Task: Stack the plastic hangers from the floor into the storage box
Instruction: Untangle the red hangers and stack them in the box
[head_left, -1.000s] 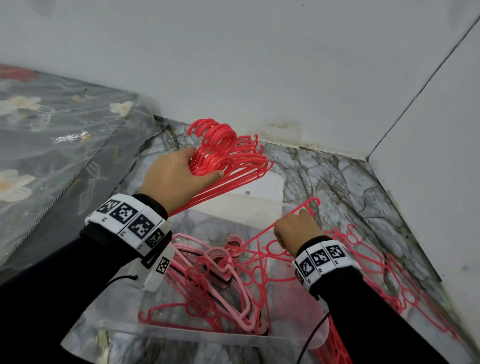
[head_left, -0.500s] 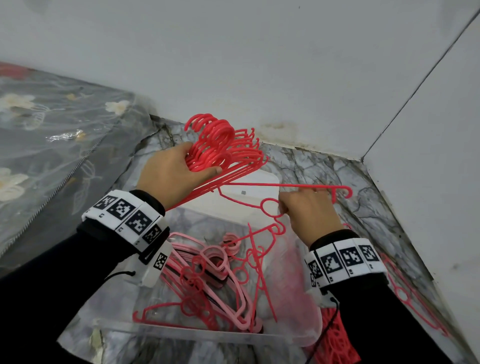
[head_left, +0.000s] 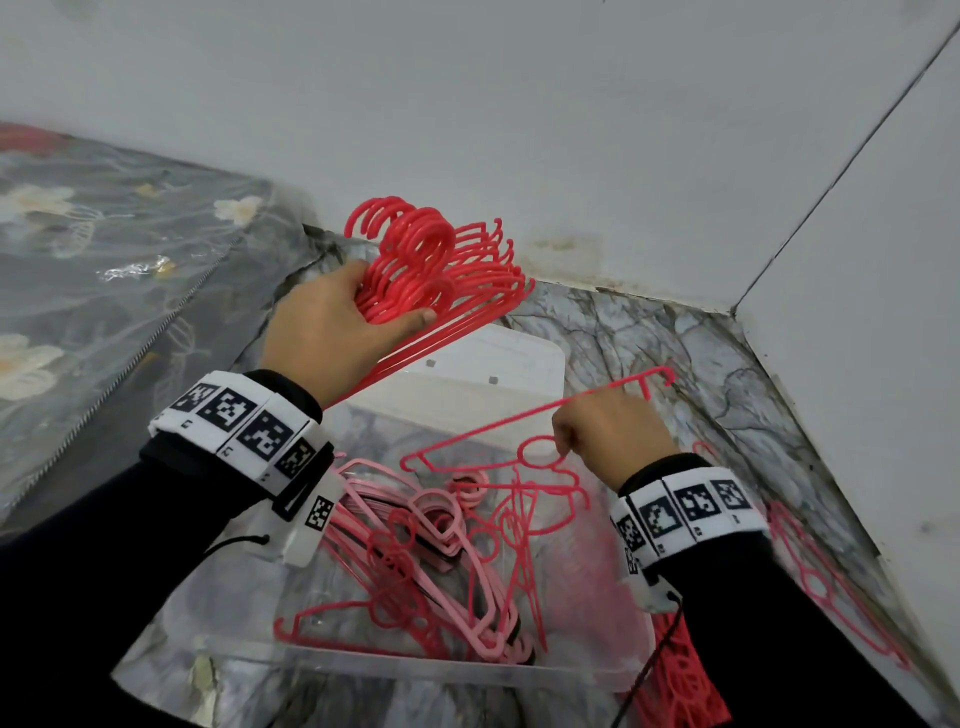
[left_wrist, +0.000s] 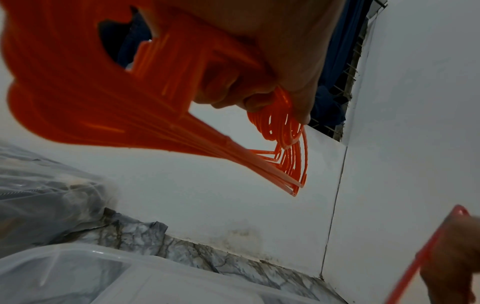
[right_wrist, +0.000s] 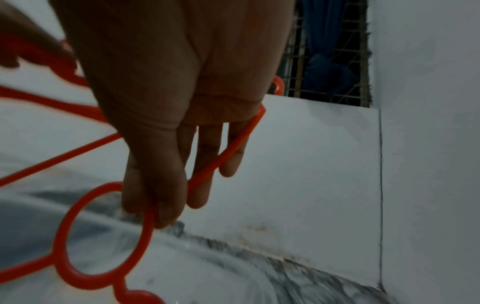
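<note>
My left hand (head_left: 343, 322) grips a thick bundle of red plastic hangers (head_left: 436, 270) by their necks, held above the far left of the clear storage box (head_left: 467, 670); the same bundle of red hangers (left_wrist: 124, 98) fills the left wrist view. My right hand (head_left: 608, 436) pinches a single red hanger (head_left: 493, 441) over the box, thumb and fingers (right_wrist: 161, 201) closed on its ring and arm. Pink and red hangers (head_left: 441, 561) lie tangled inside the box. More red hangers (head_left: 831, 587) lie on the floor to the right.
The box lid (head_left: 498, 364) lies on the marble floor (head_left: 649, 343) behind the box. White walls meet in a corner (head_left: 732, 306) at the far right. A plastic-covered floral mattress (head_left: 104, 280) borders the left side.
My right hand has lifted one red hanger off the floor pile and swung it left over the box. The left hand keeps its bundle almost still.
</note>
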